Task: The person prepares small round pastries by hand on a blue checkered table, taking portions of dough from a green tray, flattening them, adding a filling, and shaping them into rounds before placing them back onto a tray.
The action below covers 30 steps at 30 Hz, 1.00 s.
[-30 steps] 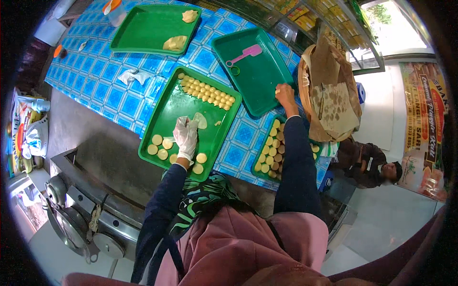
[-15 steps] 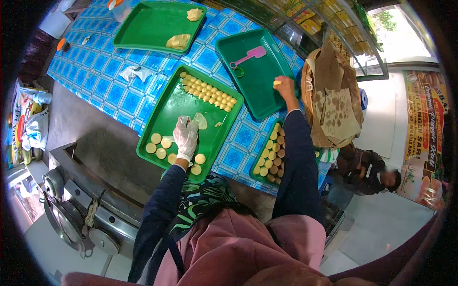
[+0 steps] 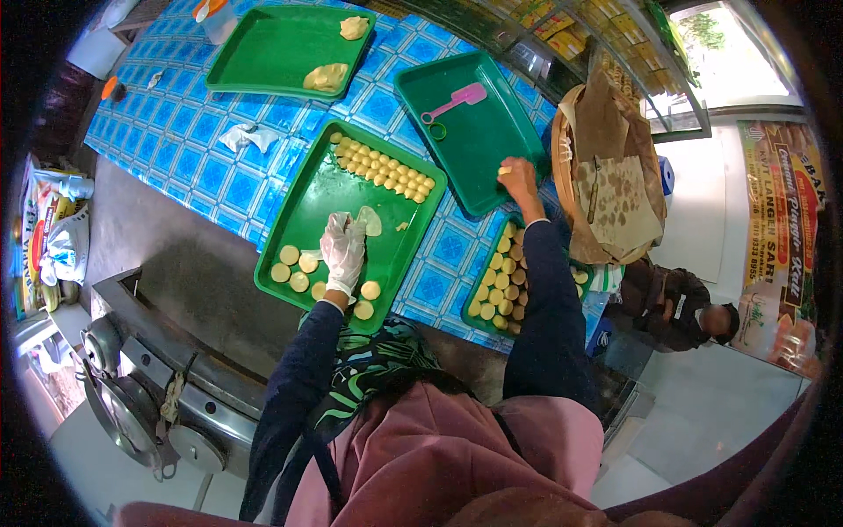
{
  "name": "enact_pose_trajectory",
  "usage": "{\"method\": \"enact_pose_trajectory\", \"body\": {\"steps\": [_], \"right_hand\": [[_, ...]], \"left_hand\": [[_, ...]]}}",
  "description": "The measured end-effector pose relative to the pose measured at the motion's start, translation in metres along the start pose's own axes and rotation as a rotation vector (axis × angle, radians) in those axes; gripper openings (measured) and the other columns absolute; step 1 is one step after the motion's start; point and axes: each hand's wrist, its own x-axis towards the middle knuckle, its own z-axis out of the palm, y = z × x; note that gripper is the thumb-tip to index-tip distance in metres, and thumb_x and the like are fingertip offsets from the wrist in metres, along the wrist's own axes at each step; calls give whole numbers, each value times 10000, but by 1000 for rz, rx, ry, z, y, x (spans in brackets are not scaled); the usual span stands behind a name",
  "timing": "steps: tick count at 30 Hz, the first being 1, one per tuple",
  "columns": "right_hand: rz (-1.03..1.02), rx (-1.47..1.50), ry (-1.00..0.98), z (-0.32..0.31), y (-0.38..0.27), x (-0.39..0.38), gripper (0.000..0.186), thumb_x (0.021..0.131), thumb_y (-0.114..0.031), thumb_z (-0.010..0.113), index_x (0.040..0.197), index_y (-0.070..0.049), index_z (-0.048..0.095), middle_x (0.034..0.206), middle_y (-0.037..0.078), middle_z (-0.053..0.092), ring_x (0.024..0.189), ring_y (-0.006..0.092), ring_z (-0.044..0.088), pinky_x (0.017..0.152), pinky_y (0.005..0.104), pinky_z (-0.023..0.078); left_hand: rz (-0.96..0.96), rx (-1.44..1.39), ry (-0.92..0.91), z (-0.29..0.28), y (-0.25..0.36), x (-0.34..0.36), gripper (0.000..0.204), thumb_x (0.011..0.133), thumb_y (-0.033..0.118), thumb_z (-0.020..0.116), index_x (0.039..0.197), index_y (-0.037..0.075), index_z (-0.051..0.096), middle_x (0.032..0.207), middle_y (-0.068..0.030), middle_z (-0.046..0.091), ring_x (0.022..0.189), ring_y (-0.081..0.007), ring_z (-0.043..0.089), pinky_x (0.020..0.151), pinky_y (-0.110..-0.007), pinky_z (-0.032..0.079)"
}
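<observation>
My left hand (image 3: 342, 253), in a clear plastic glove, is over the near part of a green tray (image 3: 283, 220), its fingers drawn together; whatever they hold is hidden. Flat round dough discs (image 3: 299, 282) lie on both sides of it, and a translucent plastic piece (image 3: 370, 221) is by its fingertips. Rows of small yellow dough balls (image 3: 384, 169) fill the tray's far end. Above the near right part of a darker green tray (image 3: 479, 180), my bare right hand (image 3: 522, 183) pinches a small yellow dough piece (image 3: 504, 170).
In the darker tray lie a pink toy shovel (image 3: 454, 103) and a green ring cutter (image 3: 437, 131). Another tray (image 3: 263, 53) bears two dough lumps. A tray of dough discs (image 3: 496, 285) sits under my right forearm, beside a paper-lined basket (image 3: 569, 180). A person (image 3: 672, 307) is at right.
My right hand has shifted slightly toward me and left, still pinching the dough piece. My left hand stays in nearly the same place in the tray.
</observation>
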Motion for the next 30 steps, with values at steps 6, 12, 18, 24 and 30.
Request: {"method": "enact_pose_trajectory", "body": {"steps": [6, 12, 18, 24, 30], "right_hand": [[-121, 93, -140, 20, -69, -36, 136, 749, -44, 646, 865, -39, 715, 953, 269, 630, 909, 449, 620, 783, 537, 533], [-61, 79, -152, 3, -77, -35, 264, 749, 18, 652, 1002, -25, 711, 1023, 260, 645, 1012, 477, 601, 841, 534, 519], [10, 222, -260, -26, -78, -37, 429, 775, -56, 742, 1201, -71, 703, 1098, 248, 669, 1066, 455, 617, 931, 515, 507], [-51, 359, -225, -23, -69, -36, 432, 772, -73, 753, 1200, -81, 699, 1154, 233, 660, 1060, 422, 628, 886, 500, 525], [33, 159, -220, -25, -67, -42, 409, 770, -133, 772, 1173, -94, 711, 1145, 216, 680, 1061, 401, 649, 883, 486, 542]], "left_hand": [[-10, -22, -57, -1, 5, 1, 226, 863, 212, 691, 869, 51, 533, 758, -149, 594, 692, -364, 600, 652, -442, 462], [7, -57, -58, 1, 6, 2, 228, 862, 210, 697, 857, 50, 534, 745, -145, 584, 670, -336, 594, 647, -426, 463], [-9, -89, -92, -4, 5, 2, 268, 860, 242, 730, 865, 46, 546, 727, -131, 574, 650, -297, 569, 641, -411, 460], [-6, -100, -64, -2, 2, 5, 295, 826, 255, 778, 860, 48, 571, 722, -125, 585, 643, -264, 575, 632, -393, 466], [-132, -201, -100, -4, 18, 3, 310, 859, 284, 772, 824, 58, 563, 716, 2, 524, 674, -103, 462, 605, -307, 416]]}}
